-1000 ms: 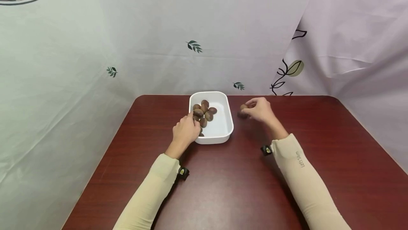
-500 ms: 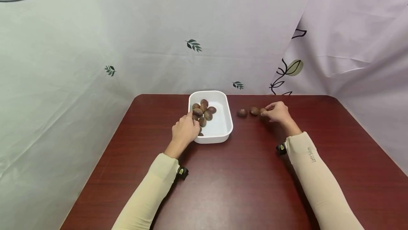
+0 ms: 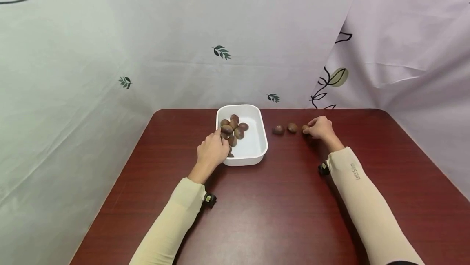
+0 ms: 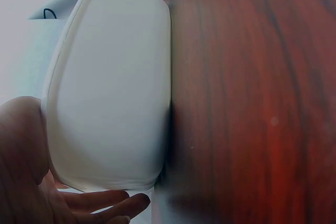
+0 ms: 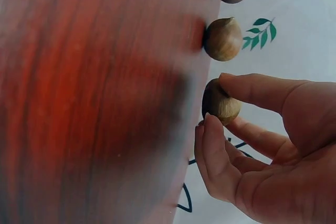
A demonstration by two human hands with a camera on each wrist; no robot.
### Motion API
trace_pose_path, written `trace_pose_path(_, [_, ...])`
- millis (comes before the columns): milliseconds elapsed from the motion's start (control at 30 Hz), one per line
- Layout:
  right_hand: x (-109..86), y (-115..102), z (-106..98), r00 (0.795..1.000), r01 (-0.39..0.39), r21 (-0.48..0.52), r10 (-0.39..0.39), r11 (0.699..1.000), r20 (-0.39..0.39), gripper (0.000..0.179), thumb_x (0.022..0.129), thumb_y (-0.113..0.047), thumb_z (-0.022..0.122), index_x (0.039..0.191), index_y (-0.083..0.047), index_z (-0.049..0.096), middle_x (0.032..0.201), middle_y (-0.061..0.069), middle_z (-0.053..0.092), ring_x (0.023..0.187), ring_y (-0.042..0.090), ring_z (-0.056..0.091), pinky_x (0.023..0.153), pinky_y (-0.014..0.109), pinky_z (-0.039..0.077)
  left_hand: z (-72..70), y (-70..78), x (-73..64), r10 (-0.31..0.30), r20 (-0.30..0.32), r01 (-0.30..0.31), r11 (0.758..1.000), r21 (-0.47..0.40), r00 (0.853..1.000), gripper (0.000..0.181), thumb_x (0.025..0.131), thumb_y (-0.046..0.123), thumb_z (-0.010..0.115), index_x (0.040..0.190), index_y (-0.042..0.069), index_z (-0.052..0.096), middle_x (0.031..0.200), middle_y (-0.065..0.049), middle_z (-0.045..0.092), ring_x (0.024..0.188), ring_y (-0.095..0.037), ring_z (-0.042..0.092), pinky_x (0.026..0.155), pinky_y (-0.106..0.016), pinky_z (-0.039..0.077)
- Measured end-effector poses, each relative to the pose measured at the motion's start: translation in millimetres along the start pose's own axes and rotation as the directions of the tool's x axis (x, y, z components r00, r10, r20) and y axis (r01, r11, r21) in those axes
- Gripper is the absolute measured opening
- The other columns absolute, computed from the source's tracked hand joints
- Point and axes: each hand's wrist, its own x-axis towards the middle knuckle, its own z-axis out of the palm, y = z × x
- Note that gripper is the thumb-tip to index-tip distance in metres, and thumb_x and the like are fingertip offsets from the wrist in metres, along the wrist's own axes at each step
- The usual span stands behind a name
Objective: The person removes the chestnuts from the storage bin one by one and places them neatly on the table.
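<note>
My left hand point(image 3: 213, 148) grips the near left side of a white rectangular tub point(image 3: 265, 136); in the left wrist view the thumb side lies at the rim and the fingers point(image 4: 100, 200) reach around the tub's end. Several brown chestnuts point(image 3: 239, 133) lie in the tub's left half, some partly hidden by that hand. To the right of the tub, my right hand point(image 3: 321, 128) pinches a chestnut point(image 5: 224, 106) between thumb and fingers, low at the tabletop. Beside it, a chestnut point(image 3: 292, 128) and another chestnut point(image 3: 278, 130) stand in a row towards the tub.
The dark red wooden table point(image 3: 253, 216) carries the tub near its back edge. Pale fabric point(image 3: 183, 52) with leaf prints hangs behind and along the sides. A small black camera sits at each wrist, below light sleeves.
My right hand has moved right from beside the tub to the end of the row, uncovering the middle chestnut and holding a third. My left hand has stayed on the tub.
</note>
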Motion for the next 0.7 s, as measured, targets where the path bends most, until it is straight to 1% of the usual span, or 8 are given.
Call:
trace_pose_path(200, [4.4, 1.4, 0.8, 0.998, -0.045, -0.016, 0.045, 0.999, 0.035, 0.033, 0.083, -0.009, 0.075, 0.107, 0.013, 0.068, 0.107, 0.029, 0.062, 0.054, 0.006, 0.058, 0.055, 0.024, 0.054, -0.6, -0.5, -1.6, -0.008, 0.009, 0.007, 1.000, 0.003, 1.000, 0.051, 0.096, 0.029, 0.048, 0.143, 0.010, 0.052, 0.120, -0.015, 0.065, 0.104, -0.040, 0.065, 0.082, -0.058, 0.050])
trace_pose_path(300, [6.1, 2.2, 1.5, 0.998, -0.055, -0.006, 0.055, 0.998, 0.041, 0.033, 0.083, -0.009, 0.075, 0.107, 0.012, 0.068, 0.110, 0.031, 0.061, 0.057, 0.012, 0.062, 0.055, 0.023, 0.054, -1.3, -0.4, -2.0, -0.012, 0.010, 0.012, 1.000, 0.004, 1.000, 0.053, 0.096, 0.030, 0.047, 0.145, 0.010, 0.050, 0.122, -0.015, 0.065, 0.104, -0.040, 0.065, 0.083, -0.058, 0.049])
trace_pose_path(367, [6.4, 2.5, 1.3, 0.998, -0.057, 0.005, 0.056, 0.998, 0.041, 0.034, 0.082, -0.009, 0.076, 0.108, 0.012, 0.067, 0.113, 0.032, 0.058, 0.070, 0.022, 0.065, 0.055, 0.024, 0.055, -1.6, 0.0, -1.8, -0.014, 0.009, 0.014, 1.000, -0.001, 1.000, 0.054, 0.096, 0.030, 0.047, 0.146, 0.011, 0.049, 0.123, -0.015, 0.064, 0.104, -0.040, 0.065, 0.083, -0.058, 0.049])
trace_pose_path(433, [6.1, 2.9, 0.4, 0.998, -0.053, 0.004, 0.052, 0.999, 0.037, 0.036, 0.082, -0.009, 0.076, 0.109, 0.013, 0.067, 0.114, 0.033, 0.057, 0.093, 0.036, 0.061, 0.057, 0.027, 0.056, -1.8, 0.5, -1.4, -0.013, 0.010, 0.013, 1.000, -0.007, 1.000, 0.054, 0.096, 0.030, 0.047, 0.146, 0.011, 0.049, 0.123, -0.014, 0.064, 0.104, -0.039, 0.065, 0.083, -0.058, 0.049])
trace_pose_path(500, [4.9, 2.9, -0.7, 0.999, -0.039, -0.031, 0.040, 0.999, 0.030, 0.039, 0.081, -0.011, 0.077, 0.109, 0.013, 0.066, 0.114, 0.033, 0.058, 0.107, 0.047, 0.050, 0.068, 0.034, 0.057, -1.7, 0.8, -0.9, -0.010, 0.016, 0.010, 1.000, -0.012, 1.000, 0.054, 0.096, 0.030, 0.047, 0.147, 0.011, 0.048, 0.124, -0.014, 0.064, 0.103, -0.039, 0.065, 0.083, -0.057, 0.049])
trace_pose_path(567, [3.9, 3.3, -1.6, 0.999, -0.022, -0.071, 0.024, 0.997, 0.022, 0.041, 0.081, -0.014, 0.078, 0.109, 0.012, 0.066, 0.112, 0.033, 0.059, 0.113, 0.052, 0.043, 0.082, 0.044, 0.053, -1.1, 0.8, -0.1, -0.010, 0.021, 0.010, 1.000, -0.014, 1.000, 0.055, 0.096, 0.030, 0.047, 0.147, 0.011, 0.048, 0.124, -0.014, 0.064, 0.103, -0.038, 0.065, 0.083, -0.057, 0.049])
trace_pose_path(633, [2.6, 2.9, -1.4, 1.000, -0.002, -0.118, 0.003, 0.993, 0.008, 0.042, 0.080, -0.018, 0.078, 0.107, 0.012, 0.066, 0.111, 0.032, 0.062, 0.114, 0.055, 0.044, 0.092, 0.052, 0.046, -0.7, 0.6, 0.6, -0.012, 0.025, 0.012, 1.000, -0.009, 1.000, 0.055, 0.096, 0.030, 0.047, 0.147, 0.011, 0.047, 0.124, -0.014, 0.064, 0.103, -0.038, 0.065, 0.083, -0.057, 0.049])
trace_pose_path(700, [0.6, 0.6, -1.0, 1.000, 0.018, -0.145, -0.018, 0.989, 0.001, 0.043, 0.080, -0.019, 0.078, 0.107, 0.012, 0.066, 0.110, 0.032, 0.063, 0.112, 0.055, 0.047, 0.097, 0.056, 0.042, -0.4, 0.4, 0.7, -0.014, 0.027, 0.014, 1.000, -0.005, 1.000, 0.055, 0.096, 0.030, 0.046, 0.147, 0.011, 0.047, 0.123, -0.014, 0.064, 0.103, -0.038, 0.065, 0.083, -0.057, 0.049])
